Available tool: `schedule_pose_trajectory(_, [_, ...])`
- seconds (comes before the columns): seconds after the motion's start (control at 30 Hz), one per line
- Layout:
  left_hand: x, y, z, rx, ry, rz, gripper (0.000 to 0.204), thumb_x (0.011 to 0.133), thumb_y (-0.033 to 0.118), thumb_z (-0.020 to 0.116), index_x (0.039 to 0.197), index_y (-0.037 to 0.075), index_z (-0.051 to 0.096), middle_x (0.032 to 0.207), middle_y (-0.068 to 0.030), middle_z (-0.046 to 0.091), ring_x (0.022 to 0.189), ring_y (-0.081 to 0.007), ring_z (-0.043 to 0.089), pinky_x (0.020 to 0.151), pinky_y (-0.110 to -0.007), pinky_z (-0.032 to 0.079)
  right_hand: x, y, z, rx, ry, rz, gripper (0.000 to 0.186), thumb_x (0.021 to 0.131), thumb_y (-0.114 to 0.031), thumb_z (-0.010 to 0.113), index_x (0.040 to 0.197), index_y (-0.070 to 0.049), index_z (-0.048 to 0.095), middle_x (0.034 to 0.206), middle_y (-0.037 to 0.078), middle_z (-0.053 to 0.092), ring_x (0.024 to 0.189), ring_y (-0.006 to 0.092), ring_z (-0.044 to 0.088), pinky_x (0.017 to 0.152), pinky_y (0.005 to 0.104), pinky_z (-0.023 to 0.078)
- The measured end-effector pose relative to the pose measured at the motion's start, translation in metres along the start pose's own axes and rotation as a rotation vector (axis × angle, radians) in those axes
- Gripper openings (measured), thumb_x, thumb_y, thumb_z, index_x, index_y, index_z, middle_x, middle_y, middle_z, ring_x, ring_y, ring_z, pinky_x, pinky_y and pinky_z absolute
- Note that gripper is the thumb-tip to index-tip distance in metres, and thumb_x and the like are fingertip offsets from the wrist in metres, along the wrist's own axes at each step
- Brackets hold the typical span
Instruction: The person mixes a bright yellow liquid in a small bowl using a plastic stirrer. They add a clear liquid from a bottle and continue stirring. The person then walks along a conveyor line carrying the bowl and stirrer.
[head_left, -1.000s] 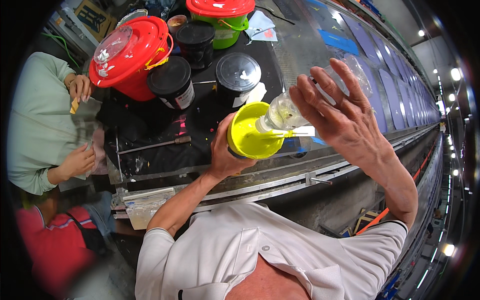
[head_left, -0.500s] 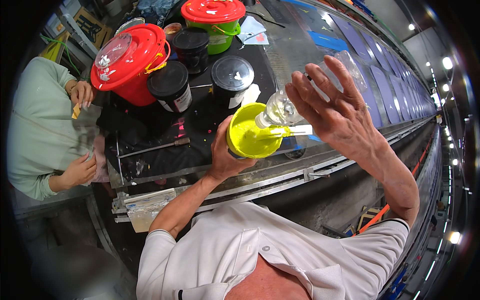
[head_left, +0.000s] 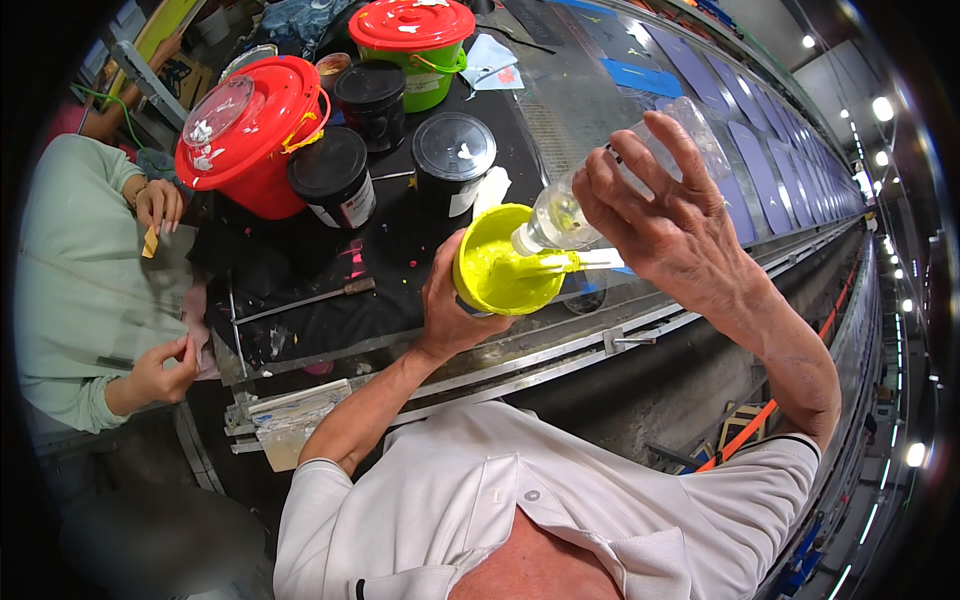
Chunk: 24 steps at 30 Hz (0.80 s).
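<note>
My left hand point(head_left: 447, 295) is wrapped round the side of a tub of bright yellow paint point(head_left: 490, 272), whose inside is coated yellow. A spatula point(head_left: 590, 260) with a pale handle leans across the tub's right rim, its yellow-smeared part inside. Above that rim my right hand point(head_left: 655, 195) grips a clear plastic bottle point(head_left: 560, 219), tilted with its neck down over the tub. My fingers hide part of the bottle's middle. Whether liquid is flowing from its mouth, I cannot make out.
Several black lidded tubs point(head_left: 453, 160), a red bucket point(head_left: 245, 135) and a green bucket point(head_left: 420, 75) stand on the black-covered table. A long-handled tool point(head_left: 310, 300) lies at left. A co-worker point(head_left: 100, 270) is at the left. A metal rail point(head_left: 560, 365) runs along the near edge.
The bottle stays tilted over the tub in my right hand, with little movement. The co-worker's lower hand has shifted slightly. The whole view has tilted a little.
</note>
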<state>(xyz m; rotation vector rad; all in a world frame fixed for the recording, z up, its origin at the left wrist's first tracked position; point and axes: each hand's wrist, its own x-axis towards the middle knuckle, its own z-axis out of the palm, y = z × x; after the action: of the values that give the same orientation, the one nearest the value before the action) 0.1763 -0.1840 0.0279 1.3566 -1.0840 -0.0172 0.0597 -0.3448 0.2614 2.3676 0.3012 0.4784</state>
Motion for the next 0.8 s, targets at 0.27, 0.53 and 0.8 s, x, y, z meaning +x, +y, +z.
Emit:
schedule_pose_trajectory(0.27, [0.001,0.002,0.0,-0.043,0.05,-0.021,0.095,0.06,0.022,0.098,0.138,0.0,0.048,0.132,-0.016,0.059,0.118,-0.0269,0.062,0.103,-0.038,0.049,0.003,0.0,0.0,0.019,0.014,0.007,0.032,0.067,-0.012,0.078,0.098,-0.013,0.072,0.105,-0.003,0.062,0.12,0.0182,0.056,0.121,0.048,0.033])
schedule_pose_trajectory(0.53, [0.042,0.105,-0.023,1.29,-0.585,1.578,0.033,0.087,0.01,0.073,0.117,-0.001,0.063,0.098,-0.005,0.059,0.098,-0.0182,0.061,0.096,-0.033,0.051,0.0,0.0,-0.004,0.03,0.031,0.03,0.031,0.068,-0.011,0.076,0.099,-0.011,0.072,0.103,-0.001,0.063,0.115,0.0175,0.059,0.12,0.0493,0.034])
schedule_pose_trajectory(0.8, [0.043,0.087,0.075,1.541,-0.609,1.189,0.031,0.103,0.013,0.05,0.107,-0.008,0.073,0.103,-0.011,0.072,0.103,-0.0182,0.064,0.107,-0.036,0.044,0.004,-0.001,-0.004,0.054,0.05,0.024,0.036,0.066,-0.011,0.074,0.102,-0.009,0.073,0.104,-0.001,0.064,0.113,0.0183,0.06,0.119,0.0494,0.036])
